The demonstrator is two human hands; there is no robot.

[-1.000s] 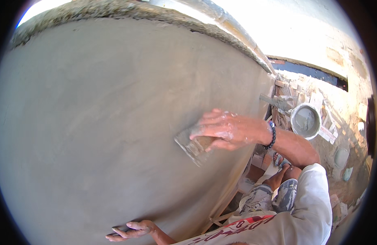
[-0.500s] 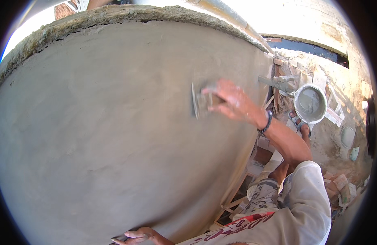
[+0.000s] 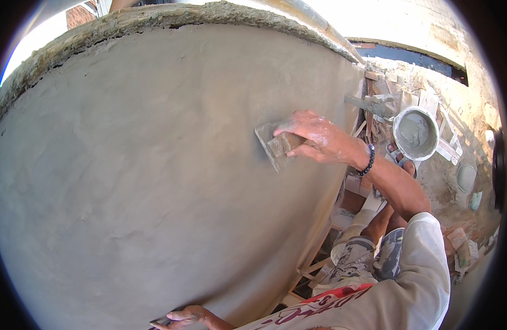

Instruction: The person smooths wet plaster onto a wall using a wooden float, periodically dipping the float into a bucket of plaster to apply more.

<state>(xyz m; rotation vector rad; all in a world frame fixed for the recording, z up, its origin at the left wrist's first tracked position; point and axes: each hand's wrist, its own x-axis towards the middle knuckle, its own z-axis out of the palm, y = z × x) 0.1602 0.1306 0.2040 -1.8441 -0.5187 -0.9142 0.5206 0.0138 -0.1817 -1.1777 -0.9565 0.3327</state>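
Right grip (image 3: 314, 136) at grey wall (image 3: 143, 165)

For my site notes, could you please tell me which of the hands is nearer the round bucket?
Right. The right hand is left of the bucket; the left hand is farther, lower left.

I look through the left fisheye camera on the person's head, which points down and takes in, close by, the grey plastered surface (image 3: 154, 165) and the right hand (image 3: 316, 136); farther off, toward the right rim, it reaches a bucket (image 3: 397, 135).
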